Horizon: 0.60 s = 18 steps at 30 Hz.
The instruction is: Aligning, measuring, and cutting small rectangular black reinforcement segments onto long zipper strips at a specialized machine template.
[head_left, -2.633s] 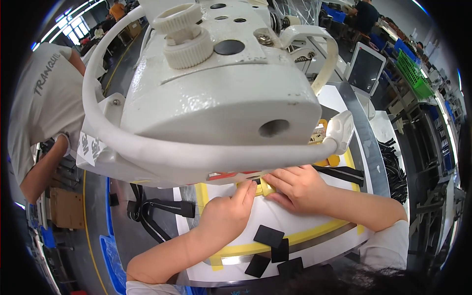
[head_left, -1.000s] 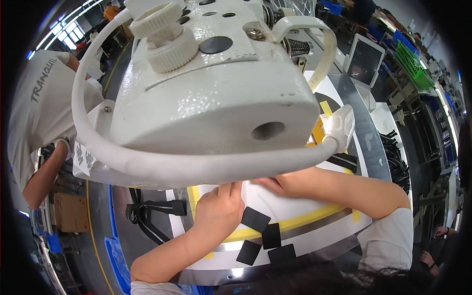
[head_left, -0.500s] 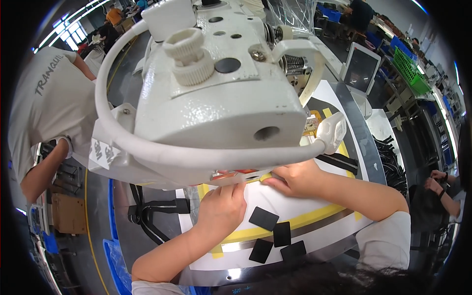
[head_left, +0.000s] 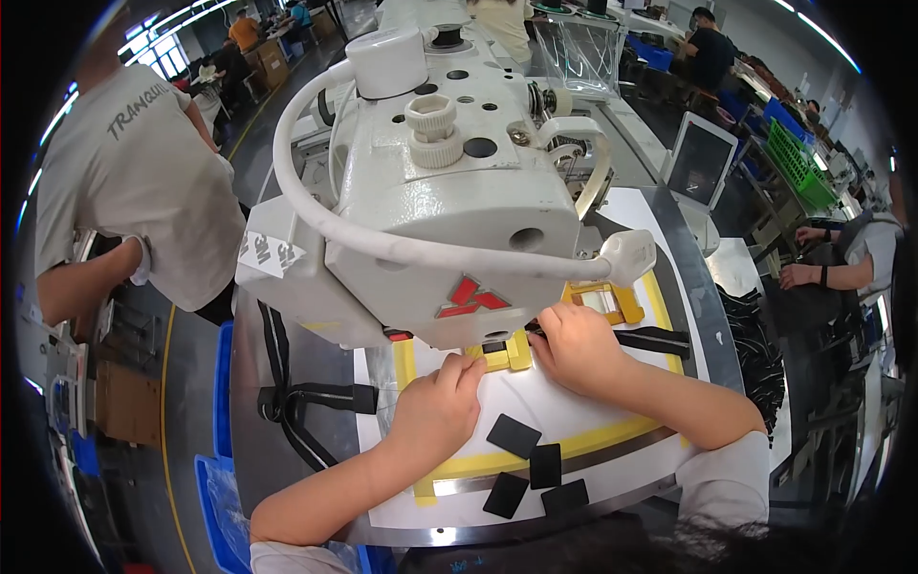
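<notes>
A small yellow frame [head_left: 516, 355] lies under the front of a large white sewing-type machine [head_left: 449, 206], with a dark piece in its middle. My left hand [head_left: 438, 407] has its fingers closed at the frame's left edge. Just right of the frame, my right hand [head_left: 581, 346] is closed around a black strap [head_left: 655, 341]; a dark end shows by its fingertips and the rest runs out to the right. Several black rectangular pieces [head_left: 513, 435] lie on the white sheet [head_left: 411, 507] near me. The fingertips of both hands are partly hidden.
A second yellow frame [head_left: 604, 301] lies behind my right hand. Black straps [head_left: 320, 394] lie at the left, more [head_left: 755, 344] at the right. A screen [head_left: 701, 158] stands right of the machine. A person in a grey shirt [head_left: 143, 172] is at the left; blue bins [head_left: 225, 507] stand below.
The view has shifted so the machine looks smaller and the yellow frames show more. My right hand has moved slightly up and right, off the near frame's edge. The left stays near it.
</notes>
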Tool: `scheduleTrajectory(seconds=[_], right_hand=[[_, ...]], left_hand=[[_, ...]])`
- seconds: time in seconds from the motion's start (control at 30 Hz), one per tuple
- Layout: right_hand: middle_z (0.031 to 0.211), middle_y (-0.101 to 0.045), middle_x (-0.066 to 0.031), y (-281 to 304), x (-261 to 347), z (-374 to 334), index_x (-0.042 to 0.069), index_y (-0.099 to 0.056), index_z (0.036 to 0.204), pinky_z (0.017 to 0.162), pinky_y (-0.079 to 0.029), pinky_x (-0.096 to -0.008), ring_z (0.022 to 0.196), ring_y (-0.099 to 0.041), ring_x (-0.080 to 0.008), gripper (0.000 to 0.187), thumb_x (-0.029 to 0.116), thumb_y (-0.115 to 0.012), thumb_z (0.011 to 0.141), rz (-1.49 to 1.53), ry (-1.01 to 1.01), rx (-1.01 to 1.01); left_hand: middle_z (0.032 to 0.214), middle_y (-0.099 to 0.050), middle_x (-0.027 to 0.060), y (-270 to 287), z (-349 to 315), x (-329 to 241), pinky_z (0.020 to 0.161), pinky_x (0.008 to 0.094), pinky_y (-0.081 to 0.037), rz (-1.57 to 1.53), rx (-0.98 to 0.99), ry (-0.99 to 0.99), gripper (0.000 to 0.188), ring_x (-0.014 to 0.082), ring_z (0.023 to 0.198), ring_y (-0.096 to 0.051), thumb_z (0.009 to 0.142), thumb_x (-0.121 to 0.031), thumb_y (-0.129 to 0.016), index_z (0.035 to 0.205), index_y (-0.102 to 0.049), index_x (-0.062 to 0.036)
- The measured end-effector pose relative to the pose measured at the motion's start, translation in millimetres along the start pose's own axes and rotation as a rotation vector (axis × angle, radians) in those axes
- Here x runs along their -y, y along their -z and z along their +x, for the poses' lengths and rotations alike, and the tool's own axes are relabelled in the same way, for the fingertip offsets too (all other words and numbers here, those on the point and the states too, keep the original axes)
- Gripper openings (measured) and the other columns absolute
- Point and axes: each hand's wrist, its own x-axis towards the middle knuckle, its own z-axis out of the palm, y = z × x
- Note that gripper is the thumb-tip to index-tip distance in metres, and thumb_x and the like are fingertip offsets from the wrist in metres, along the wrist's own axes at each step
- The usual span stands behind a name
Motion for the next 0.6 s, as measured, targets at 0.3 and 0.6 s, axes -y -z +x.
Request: scheduleTrajectory(seconds=[0.3,0.6], right_hand=[[0.064,-0.058,-0.0125,24.0,-3.4,-0.6,0.001,-0.056,0.078,0.054,-0.044,-0.0368,0.056,-0.055,-0.0293,0.018,0.018,-0.052,0.084,0.531,-0.184,0.368],[0.060,-0.050,-0.0120,65.8,57.2,-35.3,0.002,-0.051,0.075,0.051,-0.041,-0.0365,0.053,-0.051,-0.0313,0.018,0.017,-0.055,0.083,0.793,0.141,0.507]], left_hand=[[0.100,-0.059,0.0052,2.2,-1.8,-4.8,0.069,0.0330,-0.048,-0.002,-0.194,-0.141,0.025,0.0224,0.084,-0.059,0.071,-0.009,-0.065,0.096,-0.062,-0.0081],[0.116,-0.058,0.0088,38.7,-5.2,-17.8,0.084,0.0293,-0.048,-1.362,0.348,0.374,0.053,0.0168,0.094,-0.061,0.074,0.003,-0.065,0.123,-0.048,-0.0073]])
